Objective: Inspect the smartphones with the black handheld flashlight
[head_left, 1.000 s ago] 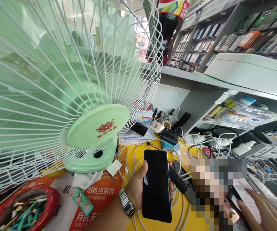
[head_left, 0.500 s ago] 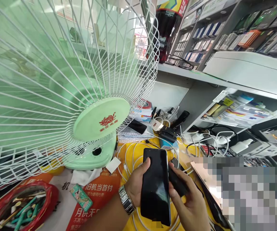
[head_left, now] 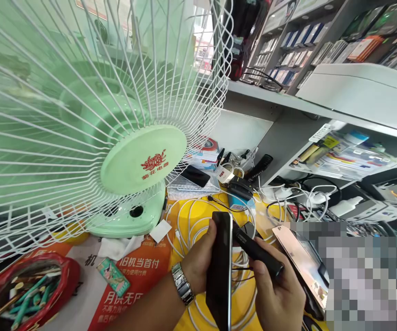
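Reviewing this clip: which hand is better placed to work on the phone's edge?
Right, likely: right hand grips the black tool, tip at the phone that the left hand holds edge-on.

Black phone (head_left: 219,271); mint-green fan (head_left: 143,158) — red emblem; yellow mat (head_left: 198,216); white cables (head_left: 188,220).

The left hand (head_left: 197,263) holds a black phone (head_left: 220,276) edge-on, and the right hand (head_left: 278,294) holds a black tool (head_left: 258,252) beside it.
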Motion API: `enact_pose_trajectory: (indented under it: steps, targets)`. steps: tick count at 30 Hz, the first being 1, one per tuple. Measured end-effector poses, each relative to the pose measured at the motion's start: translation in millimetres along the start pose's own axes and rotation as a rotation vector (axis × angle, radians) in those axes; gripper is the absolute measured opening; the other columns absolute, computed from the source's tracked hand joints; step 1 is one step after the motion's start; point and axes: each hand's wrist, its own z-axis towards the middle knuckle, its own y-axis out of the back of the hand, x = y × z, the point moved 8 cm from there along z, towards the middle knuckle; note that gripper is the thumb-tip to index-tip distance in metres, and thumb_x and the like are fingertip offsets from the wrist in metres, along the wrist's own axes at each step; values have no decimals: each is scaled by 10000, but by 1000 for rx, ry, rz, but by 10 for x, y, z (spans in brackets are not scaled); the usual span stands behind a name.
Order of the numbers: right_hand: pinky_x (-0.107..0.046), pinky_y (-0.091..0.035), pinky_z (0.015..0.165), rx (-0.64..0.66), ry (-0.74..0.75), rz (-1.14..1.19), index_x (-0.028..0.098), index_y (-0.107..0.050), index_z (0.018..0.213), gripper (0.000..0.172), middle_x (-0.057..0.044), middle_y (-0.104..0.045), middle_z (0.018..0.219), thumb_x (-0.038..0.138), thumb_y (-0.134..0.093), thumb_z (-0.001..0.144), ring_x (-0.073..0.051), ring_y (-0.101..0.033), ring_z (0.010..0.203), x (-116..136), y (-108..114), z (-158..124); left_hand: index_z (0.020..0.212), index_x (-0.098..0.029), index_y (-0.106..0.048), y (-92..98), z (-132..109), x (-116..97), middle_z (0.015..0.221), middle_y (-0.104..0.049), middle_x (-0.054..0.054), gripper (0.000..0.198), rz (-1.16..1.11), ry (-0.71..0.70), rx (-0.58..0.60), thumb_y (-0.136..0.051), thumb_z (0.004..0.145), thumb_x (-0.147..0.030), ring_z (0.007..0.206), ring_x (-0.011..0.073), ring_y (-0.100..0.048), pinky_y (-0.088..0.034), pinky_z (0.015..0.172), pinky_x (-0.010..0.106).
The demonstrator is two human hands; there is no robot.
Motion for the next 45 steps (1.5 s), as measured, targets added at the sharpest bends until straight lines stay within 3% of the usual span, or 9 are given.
enact_pose_trajectory:
  steps: [4,7,10,17,21,25,29,34,45]
  targets:
    - [-164,-518,705,-59,-39,6,159,-650,1143,330,-64,-656,1014,445,-627,981,-134,-650,809,-49,59,23,721,-180,-657,-52,13,-75,557,-596,-11,504,-68,-50,189,-561,869,-653,280,56,-363,-122,303,214]
    - [-192,-513,718,-127,-88,23,126,-638,1130,357,-87,-656,988,447,-630,973,-149,-649,800,-156,87,-2,898,-211,-703,-55,9,-170,738,-660,-13,262,-128,-133,302,-737,784,-444,300,32,-372,-152,325,208]
    - [-223,-525,734,-203,-137,62,97,-606,1165,380,-121,-640,1033,432,-609,984,-165,-653,806,-306,58,-102,1038,-206,-707,-6,24,-245,761,-633,-21,346,-140,-179,301,-765,734,-360,351,36,-416,-199,362,209]
    - [-205,-509,598,-381,-161,129,60,-578,1183,440,-147,-614,996,445,-634,978,-166,-636,754,-561,-56,-383,1289,-283,-580,132,56,-332,847,-635,-4,635,-129,-181,102,-771,688,-358,424,79,-455,-295,426,217]
    - [-216,-523,631,-349,-116,116,64,-574,1180,436,-103,-609,962,457,-623,997,-145,-611,767,-535,-107,-399,1289,-295,-567,178,-18,-346,955,-625,24,566,-194,-228,-75,-699,781,-508,609,115,-568,-429,510,224]
    - [-234,-537,736,-286,-54,107,73,-576,1157,384,-99,-604,1038,430,-600,1017,-138,-613,847,-421,-148,-359,1210,-255,-607,186,-103,-390,1027,-633,50,475,-314,-308,-232,-556,885,-598,824,189,-644,-569,753,368]
    - [-235,-514,769,-248,-28,142,84,-568,1170,338,-104,-595,1096,382,-593,1013,-145,-615,892,-375,-199,-349,1089,-242,-632,229,-122,-398,945,-672,42,472,-306,-284,-361,-497,900,-652,720,180,-647,-544,584,309]
    - [-255,-487,826,-244,-27,178,109,-578,1159,319,-106,-598,1095,374,-609,986,-171,-610,957,-367,-212,-394,845,-107,-651,246,-73,-322,740,-663,102,720,-289,-184,-354,-426,834,-791,579,190,-621,-508,471,301]
    - [-253,-485,744,-323,-212,314,97,-546,1207,424,-51,-568,913,463,-612,1004,-128,-556,762,-561,-162,-416,732,-148,-622,220,-87,-406,716,-686,71,509,-398,-315,-248,-455,940,-582,727,212,-687,-576,867,502]
